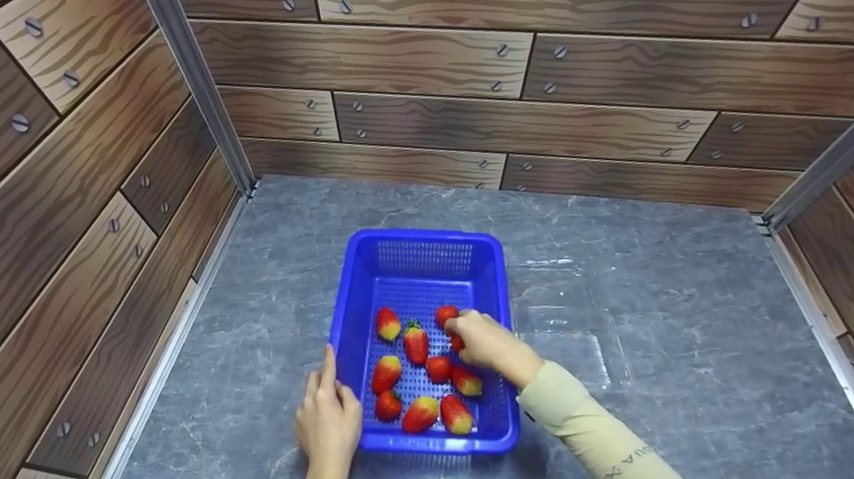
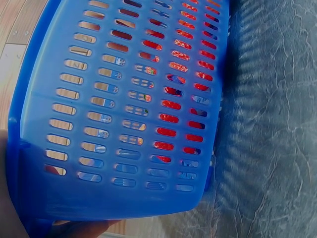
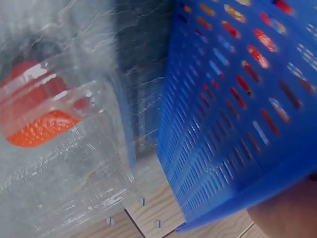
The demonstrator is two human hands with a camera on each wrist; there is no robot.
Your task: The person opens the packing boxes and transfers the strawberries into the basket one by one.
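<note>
In the head view, a blue plastic basket (image 1: 418, 234) with slotted walls holds several red strawberries with yellowish ends, among them one strawberry (image 1: 416, 344) with a green leafy top. My left hand (image 1: 327, 419) grips the basket's left rim near the front corner, its index finger lying along the edge. Reaching over the right wall, my right hand (image 1: 488, 343) pinches a strawberry (image 1: 457, 342), mostly covered by the fingers. Another strawberry (image 1: 446, 315) lies just beyond those fingertips. Through the slots of the basket wall (image 2: 124, 148), red fruit shows in the left wrist view.
A clear plastic box (image 1: 569, 335) stands on the grey marbled floor right of the basket. In the right wrist view, a strawberry (image 3: 42, 130) shows through the clear plastic. Wood-patterned panels (image 1: 418, 112) enclose the back and sides, with metal posts (image 1: 198, 83) at the corners.
</note>
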